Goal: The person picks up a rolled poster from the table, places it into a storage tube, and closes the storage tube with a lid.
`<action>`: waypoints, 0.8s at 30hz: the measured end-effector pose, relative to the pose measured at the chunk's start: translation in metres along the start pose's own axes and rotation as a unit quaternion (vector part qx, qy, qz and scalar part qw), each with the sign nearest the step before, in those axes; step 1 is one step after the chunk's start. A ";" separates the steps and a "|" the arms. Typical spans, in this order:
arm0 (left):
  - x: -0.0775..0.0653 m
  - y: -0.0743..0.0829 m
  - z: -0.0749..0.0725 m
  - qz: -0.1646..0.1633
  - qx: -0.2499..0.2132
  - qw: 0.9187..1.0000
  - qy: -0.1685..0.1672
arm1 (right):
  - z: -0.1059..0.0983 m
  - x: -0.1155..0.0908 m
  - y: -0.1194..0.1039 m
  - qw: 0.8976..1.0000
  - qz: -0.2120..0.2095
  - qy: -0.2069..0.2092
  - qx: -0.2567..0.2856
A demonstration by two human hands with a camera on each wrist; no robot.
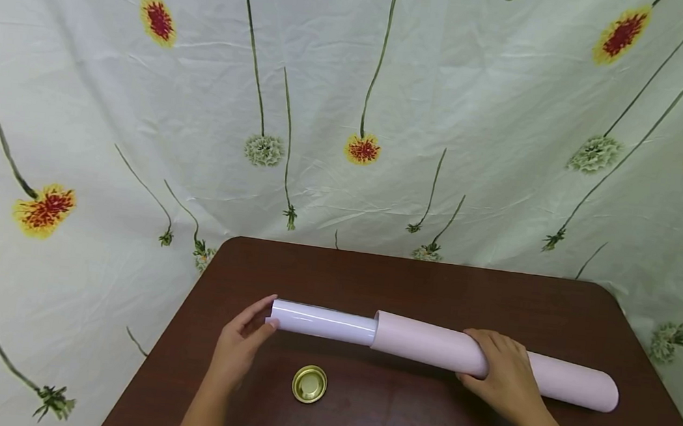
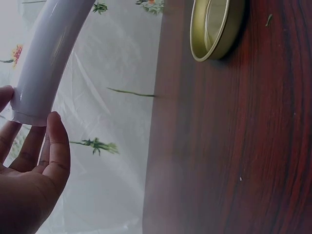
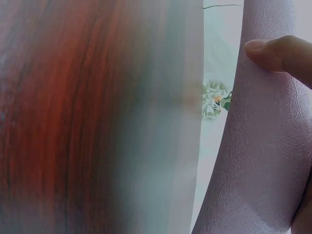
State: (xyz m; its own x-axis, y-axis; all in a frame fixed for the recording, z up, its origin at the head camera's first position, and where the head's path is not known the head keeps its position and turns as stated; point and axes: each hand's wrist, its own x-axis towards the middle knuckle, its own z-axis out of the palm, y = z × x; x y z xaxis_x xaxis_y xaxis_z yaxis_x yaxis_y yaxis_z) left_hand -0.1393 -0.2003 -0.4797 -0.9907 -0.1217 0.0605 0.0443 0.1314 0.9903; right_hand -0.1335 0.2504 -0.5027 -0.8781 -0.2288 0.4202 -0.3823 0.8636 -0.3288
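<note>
A pale pink cardboard-like tube with a wrinkled surface slants across the table, held above it by my right hand, whose fingers and thumb wrap its middle. From its open left end sticks out a glossy white roll, narrower than the tube. My left hand pinches the roll's outer end between thumb and fingers. In the left wrist view the fingertips sit at the edge of the white roll. The right wrist view shows the thumb lying on the pink tube. The roll's inner part is hidden inside the tube.
A round gold metal lid lies on the dark brown wooden table, below the roll and right of my left hand. Behind the table hangs a white cloth printed with flowers. Two small dark objects show at the near edge.
</note>
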 end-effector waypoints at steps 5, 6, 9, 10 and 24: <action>0.000 -0.001 0.004 0.009 -0.011 1.000 -0.002 | 0.001 0.000 -0.001 1.000 -0.001 0.003 -0.002; 0.000 -0.001 0.004 0.011 -0.013 1.000 -0.003 | 0.001 0.000 -0.001 1.000 0.000 0.004 -0.002; -0.001 0.000 0.006 0.015 -0.019 1.000 -0.007 | 0.002 0.000 -0.002 1.000 -0.001 0.006 -0.002; 0.000 0.000 0.007 0.016 -0.021 1.000 -0.009 | 0.003 0.000 -0.002 1.000 -0.001 0.006 -0.002; 0.000 -0.004 0.012 0.010 -0.028 0.999 -0.021 | 0.006 0.000 -0.003 1.000 -0.005 0.017 0.000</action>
State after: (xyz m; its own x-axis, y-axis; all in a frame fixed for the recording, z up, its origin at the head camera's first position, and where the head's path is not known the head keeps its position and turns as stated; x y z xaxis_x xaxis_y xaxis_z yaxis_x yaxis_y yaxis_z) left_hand -0.1412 -0.1890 -0.4846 -0.9940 -0.0782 0.0769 0.0708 0.0784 0.9944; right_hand -0.1340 0.2450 -0.5072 -0.8644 -0.2220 0.4512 -0.3904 0.8618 -0.3238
